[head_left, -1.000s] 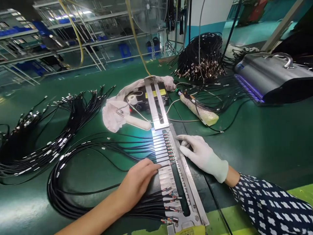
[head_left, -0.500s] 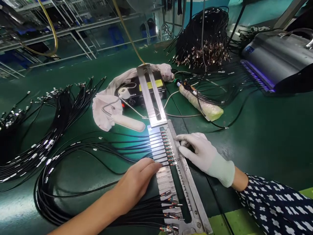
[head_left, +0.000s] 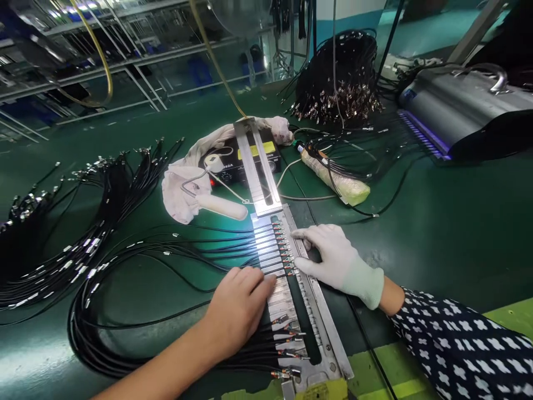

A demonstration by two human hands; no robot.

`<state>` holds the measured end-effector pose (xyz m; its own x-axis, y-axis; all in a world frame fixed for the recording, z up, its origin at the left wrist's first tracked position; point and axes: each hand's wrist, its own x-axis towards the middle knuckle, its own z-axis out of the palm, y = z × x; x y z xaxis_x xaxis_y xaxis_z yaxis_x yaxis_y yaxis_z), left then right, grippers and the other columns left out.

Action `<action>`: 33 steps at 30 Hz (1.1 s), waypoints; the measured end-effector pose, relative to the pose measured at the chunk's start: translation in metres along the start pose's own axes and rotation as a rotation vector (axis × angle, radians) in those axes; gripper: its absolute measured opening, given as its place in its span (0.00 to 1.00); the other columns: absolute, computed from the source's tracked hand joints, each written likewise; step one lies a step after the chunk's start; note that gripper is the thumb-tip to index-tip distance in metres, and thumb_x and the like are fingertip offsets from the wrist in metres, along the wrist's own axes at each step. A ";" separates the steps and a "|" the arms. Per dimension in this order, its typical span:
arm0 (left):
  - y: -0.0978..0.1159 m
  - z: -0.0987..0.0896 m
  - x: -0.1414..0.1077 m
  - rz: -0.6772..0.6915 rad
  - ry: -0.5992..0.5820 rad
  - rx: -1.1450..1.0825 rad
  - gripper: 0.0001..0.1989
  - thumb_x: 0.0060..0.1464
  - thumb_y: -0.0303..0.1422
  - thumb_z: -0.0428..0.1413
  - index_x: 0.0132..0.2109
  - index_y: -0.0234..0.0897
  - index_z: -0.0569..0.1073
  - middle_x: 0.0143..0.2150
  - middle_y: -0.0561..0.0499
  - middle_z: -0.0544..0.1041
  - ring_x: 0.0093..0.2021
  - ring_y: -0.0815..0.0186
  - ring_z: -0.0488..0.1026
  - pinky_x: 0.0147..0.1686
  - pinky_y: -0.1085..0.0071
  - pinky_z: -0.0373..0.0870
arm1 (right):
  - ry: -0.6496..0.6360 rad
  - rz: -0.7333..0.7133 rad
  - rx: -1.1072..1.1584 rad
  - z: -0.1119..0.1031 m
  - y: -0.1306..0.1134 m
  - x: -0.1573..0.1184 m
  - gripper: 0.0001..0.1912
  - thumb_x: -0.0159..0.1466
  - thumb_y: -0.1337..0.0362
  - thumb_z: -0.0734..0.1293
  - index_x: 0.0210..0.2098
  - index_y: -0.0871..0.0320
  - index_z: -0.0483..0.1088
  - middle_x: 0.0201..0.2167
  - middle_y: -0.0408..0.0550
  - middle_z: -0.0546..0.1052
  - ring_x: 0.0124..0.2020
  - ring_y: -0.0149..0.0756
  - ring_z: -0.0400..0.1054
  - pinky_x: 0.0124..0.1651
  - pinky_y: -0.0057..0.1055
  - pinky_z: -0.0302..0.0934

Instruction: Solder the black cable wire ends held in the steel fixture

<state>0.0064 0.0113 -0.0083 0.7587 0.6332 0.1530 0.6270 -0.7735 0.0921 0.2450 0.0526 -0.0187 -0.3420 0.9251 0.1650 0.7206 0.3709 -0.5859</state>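
Observation:
A slotted metal fixture [head_left: 333, 344] lies lengthwise in front of me, with black cables [head_left: 233, 250] set side by side across its upper half. Their stripped ends with small metal connectors [head_left: 284, 244] reach over the slot. My bare left hand [head_left: 239, 305] is closed at the fixture's left edge, thumb and fingertips pinching a black cable at the lowest cable of that row. In a white glove, my right hand [head_left: 333, 258] rests against the fixture's right rail. Its index finger and thumb are apart and touch the metal; the other fingers are curled.
More cable ends [head_left: 289, 353] lie over the fixture's lower end. Behind stand a black control box [head_left: 237, 166] and a cloth-wrapped hose [head_left: 183, 189]. Cable bundles [head_left: 104, 222] lie left, another [head_left: 337, 78] at the back. A grey machine [head_left: 458, 111] glows purple at right.
My left hand has rolled slightly, its knuckles now higher, while staying at the same cable. The right hand remains on the rail. The whole view has shifted a little.

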 end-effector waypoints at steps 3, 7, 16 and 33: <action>-0.002 0.003 0.018 0.065 0.006 0.083 0.17 0.66 0.27 0.41 0.56 0.35 0.68 0.32 0.48 0.69 0.31 0.62 0.63 0.28 0.67 0.56 | 0.013 0.006 -0.007 0.001 0.001 -0.005 0.17 0.61 0.59 0.69 0.49 0.53 0.70 0.36 0.45 0.76 0.41 0.42 0.68 0.50 0.42 0.55; -0.003 -0.001 0.016 0.104 -0.006 0.126 0.18 0.65 0.27 0.42 0.58 0.35 0.67 0.35 0.47 0.71 0.33 0.60 0.65 0.31 0.65 0.57 | 0.051 0.013 -0.012 0.003 -0.001 -0.019 0.14 0.64 0.60 0.65 0.49 0.54 0.69 0.40 0.47 0.76 0.44 0.43 0.68 0.51 0.43 0.55; 0.019 -0.034 -0.042 -0.536 -0.350 -0.696 0.08 0.65 0.33 0.47 0.36 0.39 0.67 0.36 0.52 0.69 0.38 0.66 0.68 0.38 0.72 0.64 | 0.024 0.047 0.013 0.001 -0.003 -0.018 0.10 0.64 0.62 0.65 0.46 0.53 0.69 0.40 0.44 0.76 0.44 0.41 0.68 0.51 0.43 0.55; 0.012 -0.023 -0.010 -0.472 -0.076 -0.728 0.05 0.64 0.29 0.50 0.39 0.39 0.71 0.35 0.53 0.72 0.36 0.69 0.70 0.35 0.75 0.66 | 0.011 0.062 0.040 -0.001 -0.003 -0.017 0.10 0.64 0.62 0.65 0.46 0.53 0.69 0.41 0.45 0.76 0.45 0.42 0.68 0.50 0.43 0.55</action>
<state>0.0020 -0.0049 0.0134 0.4738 0.8719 -0.1234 0.6298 -0.2376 0.7395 0.2487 0.0360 -0.0191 -0.2908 0.9470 0.1362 0.7151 0.3097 -0.6267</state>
